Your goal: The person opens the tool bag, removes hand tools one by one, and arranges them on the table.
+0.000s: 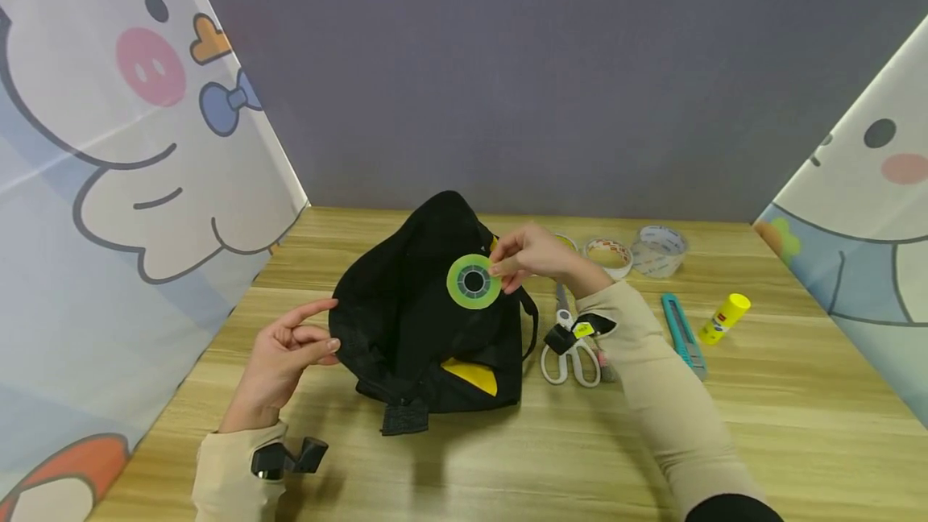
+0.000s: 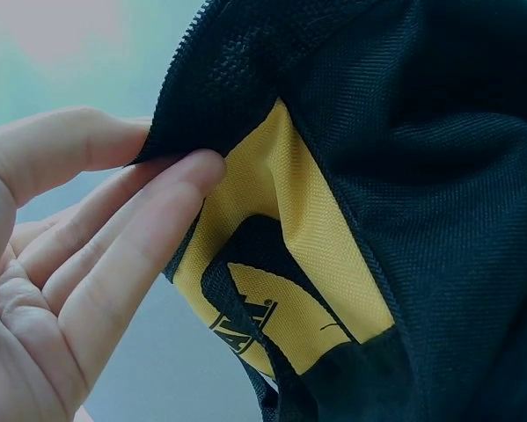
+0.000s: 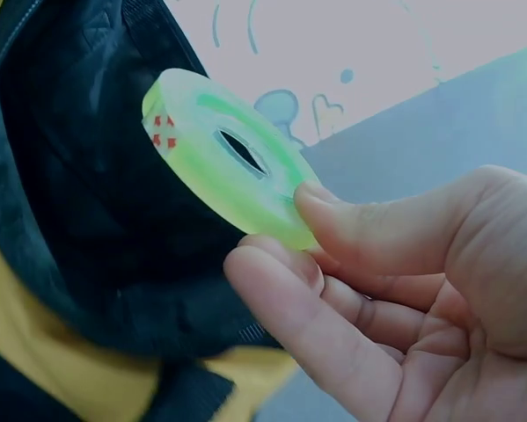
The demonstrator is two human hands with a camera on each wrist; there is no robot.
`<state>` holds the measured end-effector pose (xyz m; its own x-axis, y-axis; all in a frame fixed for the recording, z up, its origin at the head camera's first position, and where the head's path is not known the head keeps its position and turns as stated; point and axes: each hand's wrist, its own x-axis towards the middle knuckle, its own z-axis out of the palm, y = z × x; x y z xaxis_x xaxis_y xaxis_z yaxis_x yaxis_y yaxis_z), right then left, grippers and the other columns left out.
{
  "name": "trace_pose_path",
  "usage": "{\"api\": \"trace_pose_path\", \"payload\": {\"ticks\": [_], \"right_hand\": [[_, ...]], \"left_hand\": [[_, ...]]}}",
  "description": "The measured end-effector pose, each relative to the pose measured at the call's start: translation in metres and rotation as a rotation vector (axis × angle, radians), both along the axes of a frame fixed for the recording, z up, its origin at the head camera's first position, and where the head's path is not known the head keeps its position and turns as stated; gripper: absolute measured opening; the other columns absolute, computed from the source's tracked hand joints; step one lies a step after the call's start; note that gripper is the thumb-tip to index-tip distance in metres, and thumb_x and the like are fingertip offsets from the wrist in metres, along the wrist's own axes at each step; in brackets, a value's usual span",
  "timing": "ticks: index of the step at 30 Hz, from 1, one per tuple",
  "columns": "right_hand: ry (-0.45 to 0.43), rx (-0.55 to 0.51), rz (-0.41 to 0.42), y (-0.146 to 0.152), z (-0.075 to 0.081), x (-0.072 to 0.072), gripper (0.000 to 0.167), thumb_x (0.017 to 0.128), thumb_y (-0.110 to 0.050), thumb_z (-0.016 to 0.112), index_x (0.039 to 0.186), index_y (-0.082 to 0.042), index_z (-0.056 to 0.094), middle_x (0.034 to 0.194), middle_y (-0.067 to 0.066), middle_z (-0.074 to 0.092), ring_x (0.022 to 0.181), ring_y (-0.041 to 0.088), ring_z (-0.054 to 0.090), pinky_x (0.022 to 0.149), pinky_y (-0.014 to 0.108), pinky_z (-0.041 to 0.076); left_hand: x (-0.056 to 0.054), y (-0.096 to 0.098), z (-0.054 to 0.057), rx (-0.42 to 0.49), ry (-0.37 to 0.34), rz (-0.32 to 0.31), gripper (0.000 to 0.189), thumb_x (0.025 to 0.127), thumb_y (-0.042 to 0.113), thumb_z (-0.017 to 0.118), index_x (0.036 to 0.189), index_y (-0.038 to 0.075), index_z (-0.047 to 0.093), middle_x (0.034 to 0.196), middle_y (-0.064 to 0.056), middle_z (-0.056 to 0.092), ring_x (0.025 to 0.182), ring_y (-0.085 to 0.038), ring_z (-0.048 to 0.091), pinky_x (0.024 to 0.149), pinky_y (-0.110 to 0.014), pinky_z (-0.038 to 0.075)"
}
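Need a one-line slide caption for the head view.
Right hand pinches a green tape roll over a black bag.

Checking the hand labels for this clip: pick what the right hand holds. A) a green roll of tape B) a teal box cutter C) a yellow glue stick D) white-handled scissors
A: the right hand pinches the green roll of tape at its rim over the black bag, while the scissors, glue stick and box cutter lie on the table.
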<state>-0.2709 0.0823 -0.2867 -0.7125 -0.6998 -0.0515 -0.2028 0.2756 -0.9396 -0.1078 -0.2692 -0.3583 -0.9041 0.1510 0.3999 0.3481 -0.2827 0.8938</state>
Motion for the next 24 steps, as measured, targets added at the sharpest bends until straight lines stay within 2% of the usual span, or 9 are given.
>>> {"api": "trace_pose_path", "payload": {"ticks": [2, 9, 17, 21, 24], "right_hand": [[0.004, -0.006, -0.021, 0.012, 0.001, 0.001, 0.008, 0.09, 0.006, 0.066, 0.092, 0.014, 0.068, 0.07, 0.008, 0.068, 0.059, 0.017, 0.066, 0.062, 0.039, 0.063], [0.004, 0.01, -0.121, 0.06, 0.004, 0.004, 0.015, 0.092, 0.007, 0.063, 0.101, 0.019, 0.064, 0.078, 0.01, 0.069, 0.061, 0.017, 0.067, 0.062, 0.034, 0.063], [0.014, -0.051, -0.24, 0.116, 0.005, 0.008, 0.018, 0.092, 0.01, 0.061, 0.104, 0.023, 0.062, 0.081, 0.01, 0.068, 0.061, 0.017, 0.068, 0.061, 0.034, 0.063], [0.02, -0.11, -0.277, 0.14, 0.004, 0.01, 0.011, 0.092, 0.013, 0.06, 0.099, 0.014, 0.068, 0.081, 0.007, 0.068, 0.061, 0.018, 0.068, 0.06, 0.032, 0.062], [0.01, -0.164, -0.296, 0.159, 0.004, 0.011, 0.019, 0.092, 0.015, 0.058, 0.092, 0.003, 0.073, 0.08, 0.008, 0.069, 0.061, 0.019, 0.069, 0.059, 0.032, 0.062]], "left_hand": [[0.0, 0.0, 0.0, -0.003, -0.004, 0.005, 0.055, 0.087, -0.026, 0.055, 0.132, 0.006, 0.063, 0.09, -0.005, 0.076, 0.073, -0.013, 0.071, 0.065, -0.029, 0.062], [0.0, 0.0, 0.0, 0.005, 0.001, -0.012, 0.055, 0.088, -0.025, 0.054, 0.132, 0.005, 0.062, 0.091, -0.006, 0.076, 0.074, -0.013, 0.072, 0.066, -0.029, 0.062], [-0.001, 0.0, 0.001, -0.007, 0.003, -0.009, 0.055, 0.088, -0.026, 0.054, 0.132, 0.006, 0.063, 0.091, -0.006, 0.076, 0.073, -0.014, 0.071, 0.065, -0.029, 0.062], [-0.001, 0.0, 0.001, -0.009, 0.004, -0.009, 0.055, 0.088, -0.025, 0.054, 0.132, 0.006, 0.062, 0.091, -0.006, 0.076, 0.072, -0.014, 0.071, 0.065, -0.029, 0.062], [-0.001, 0.001, 0.0, -0.004, 0.004, -0.011, 0.054, 0.088, -0.025, 0.054, 0.132, 0.005, 0.062, 0.09, -0.006, 0.076, 0.072, -0.014, 0.071, 0.065, -0.029, 0.062]]}}
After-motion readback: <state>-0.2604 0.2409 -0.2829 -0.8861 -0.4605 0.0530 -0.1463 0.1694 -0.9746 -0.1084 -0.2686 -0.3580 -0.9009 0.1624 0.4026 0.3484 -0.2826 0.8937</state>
